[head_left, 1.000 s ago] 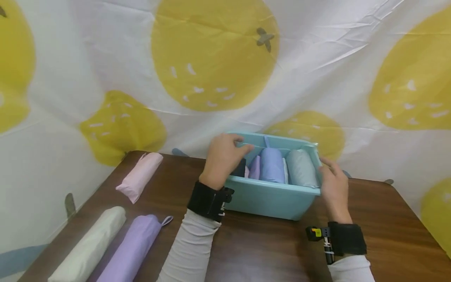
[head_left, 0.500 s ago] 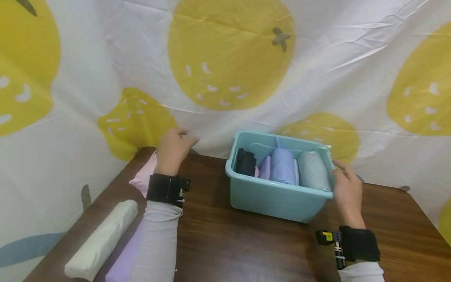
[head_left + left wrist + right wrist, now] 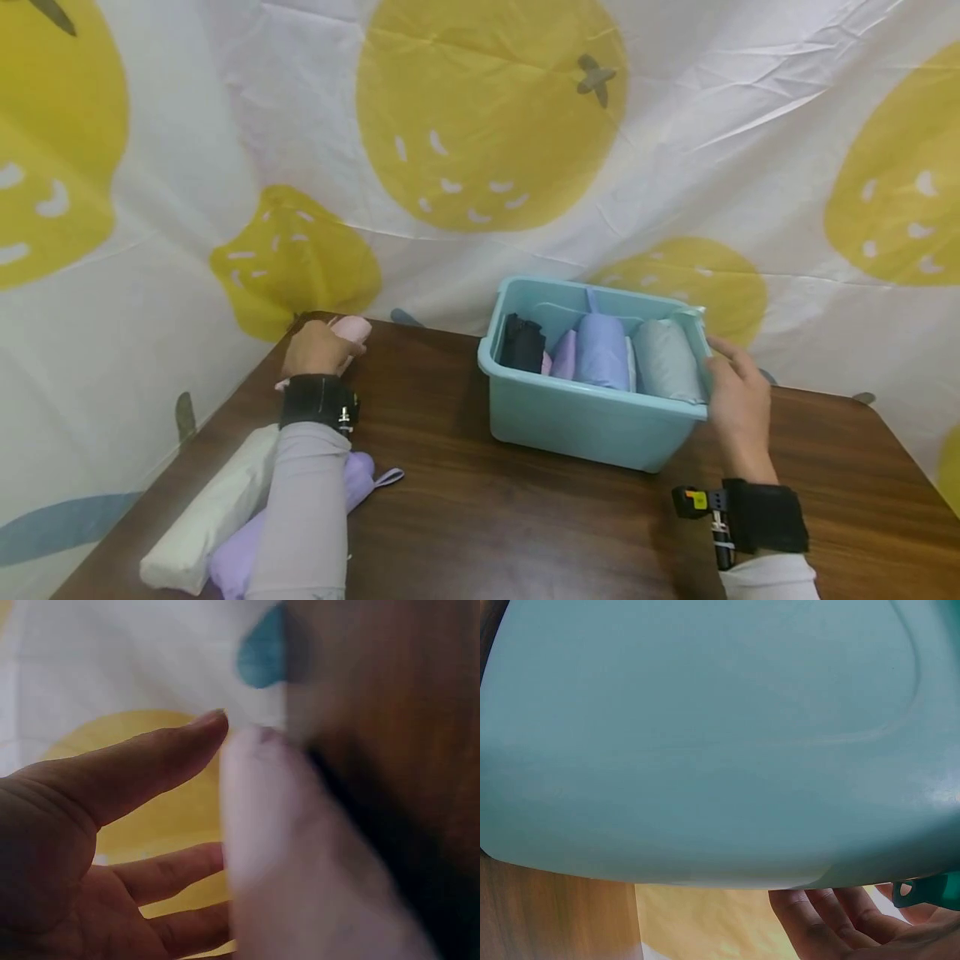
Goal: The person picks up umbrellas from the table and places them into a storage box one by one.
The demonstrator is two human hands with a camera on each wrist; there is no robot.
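A light blue plastic bin (image 3: 570, 425) stands at the back of the table, right of centre. It holds a black folded umbrella (image 3: 522, 343), a periwinkle one (image 3: 602, 352), a pale blue-grey one (image 3: 667, 362) and a narrow purple piece (image 3: 564, 357). My right hand (image 3: 738, 408) grips the bin's right end; in the right wrist view its fingers (image 3: 806, 922) reach behind the wall. At the far left, my left hand (image 3: 313, 348) is over a pink folded umbrella (image 3: 352, 329). The left wrist view shows its thumb (image 3: 150, 769) extended, fingers spread around the umbrella.
Nearer on the left, a pale green folded umbrella (image 3: 213, 508) and a lilac one (image 3: 360, 475) with a loop lie side by side, partly under my left sleeve. A lemon-print cloth (image 3: 480, 125) hangs behind the brown wooden table (image 3: 450, 517).
My left hand has left the bin's left side, moved left and lowered to the pink umbrella. My right hand stays at the bin. The head view has shifted slightly left.
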